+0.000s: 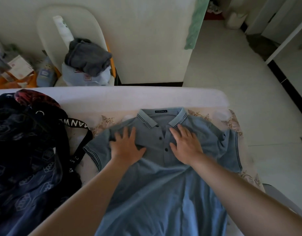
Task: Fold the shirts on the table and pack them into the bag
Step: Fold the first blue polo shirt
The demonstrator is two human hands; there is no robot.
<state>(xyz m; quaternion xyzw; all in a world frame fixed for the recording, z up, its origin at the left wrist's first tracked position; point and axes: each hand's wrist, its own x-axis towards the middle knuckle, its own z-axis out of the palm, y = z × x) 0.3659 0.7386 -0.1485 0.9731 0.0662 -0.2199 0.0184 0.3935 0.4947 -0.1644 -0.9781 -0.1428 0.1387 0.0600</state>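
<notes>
A blue-grey polo shirt [157, 193] lay face-up on the table [232, 123], collar farthest from the person. The left hand [127, 148] and right hand [187, 147] pressed flat on its chest either side of the placket, fingers straight, grasping nothing. A dark bag [27, 150] sat beside the sleeve on the person's left.
</notes>
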